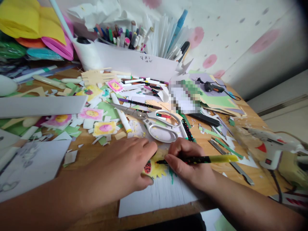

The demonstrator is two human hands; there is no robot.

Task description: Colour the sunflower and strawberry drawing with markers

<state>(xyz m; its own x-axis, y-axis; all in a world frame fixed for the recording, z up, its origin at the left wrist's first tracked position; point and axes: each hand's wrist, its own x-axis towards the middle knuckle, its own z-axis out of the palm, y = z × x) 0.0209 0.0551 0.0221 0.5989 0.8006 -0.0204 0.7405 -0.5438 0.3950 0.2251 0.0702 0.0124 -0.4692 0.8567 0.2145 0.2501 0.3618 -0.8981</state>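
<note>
My right hand [189,160] grips a black patterned marker pen [194,160] with a yellow end, its tip on a yellow paper cutout [157,171]. The cutout has a jagged edge and bears a drawn red strawberry [147,167] with dark dots. Thumb and fingers of my left hand [127,163] close on the cutout's left side, covering part of it. Beneath lies a white sheet [154,199] with dark streaks and a green smear beside the cutout. Just beyond my hands rest silver scissors [161,133], blades partly apart.
Painted paper pieces [104,127], scraps and loose markers [124,117] litter the wooden table [90,149]. At the back stands a white box [134,62] of pens. On the right are a metal blade tool [240,171] and a white glue gun [274,144].
</note>
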